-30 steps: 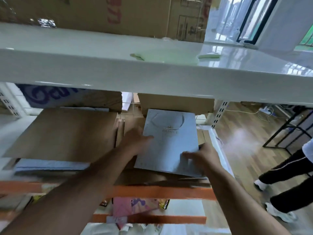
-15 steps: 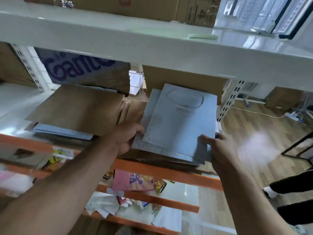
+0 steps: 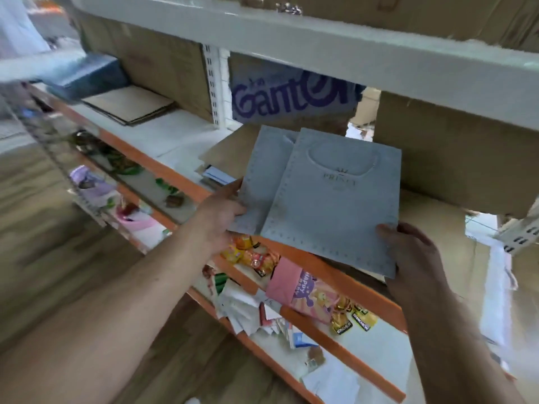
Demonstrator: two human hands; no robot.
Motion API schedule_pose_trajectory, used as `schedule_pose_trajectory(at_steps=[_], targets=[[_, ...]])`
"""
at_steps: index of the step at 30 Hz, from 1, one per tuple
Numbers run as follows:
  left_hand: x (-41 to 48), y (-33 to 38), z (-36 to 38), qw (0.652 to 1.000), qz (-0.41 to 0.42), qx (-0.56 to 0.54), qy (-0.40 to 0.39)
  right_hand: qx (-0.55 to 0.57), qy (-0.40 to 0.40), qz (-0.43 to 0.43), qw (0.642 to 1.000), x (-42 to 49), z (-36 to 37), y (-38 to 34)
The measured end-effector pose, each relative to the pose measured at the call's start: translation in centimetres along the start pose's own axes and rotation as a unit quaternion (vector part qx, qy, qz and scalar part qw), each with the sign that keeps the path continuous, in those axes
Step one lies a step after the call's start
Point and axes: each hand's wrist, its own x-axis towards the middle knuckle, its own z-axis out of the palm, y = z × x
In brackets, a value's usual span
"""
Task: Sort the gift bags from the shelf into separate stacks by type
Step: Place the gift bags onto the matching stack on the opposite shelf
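Observation:
Two flat pale grey-blue gift bags with stitched borders are held in front of the middle shelf. The front gift bag (image 3: 329, 208) bears a crown logo and overlaps the rear gift bag (image 3: 262, 176). My left hand (image 3: 221, 211) grips the rear bag's lower left edge. My right hand (image 3: 408, 252) pinches the front bag's lower right corner. Flat brown paper bags (image 3: 230, 150) lie on the shelf behind them, partly hidden.
The white shelf with an orange front rail (image 3: 151, 161) runs left to right. Cardboard boxes (image 3: 455, 158) and a printed box (image 3: 291, 100) stand at the back. A folded brown bag (image 3: 131, 103) lies left. Lower shelves hold a pink bag (image 3: 303, 290), snack packets and papers.
Both grey bags have come out from the shelf toward me and now hang over the orange rail. My view has swung left, showing more of the shelving.

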Motion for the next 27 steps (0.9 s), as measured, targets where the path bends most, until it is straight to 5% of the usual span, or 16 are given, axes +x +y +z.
schedule_pose_trajectory(at_steps=[6,27], targets=[[-1.8,1.5,-8.5,0.995,0.017,-0.069,0.068,-0.011,-0.104,0.040,0.994,-1.1,7.2,2.7],[-7.8,7.3,-47.0,0.966,0.013,-0.109,0.235,-0.137,-0.161,0.065,0.975,-14.4,42.5,14.5]])
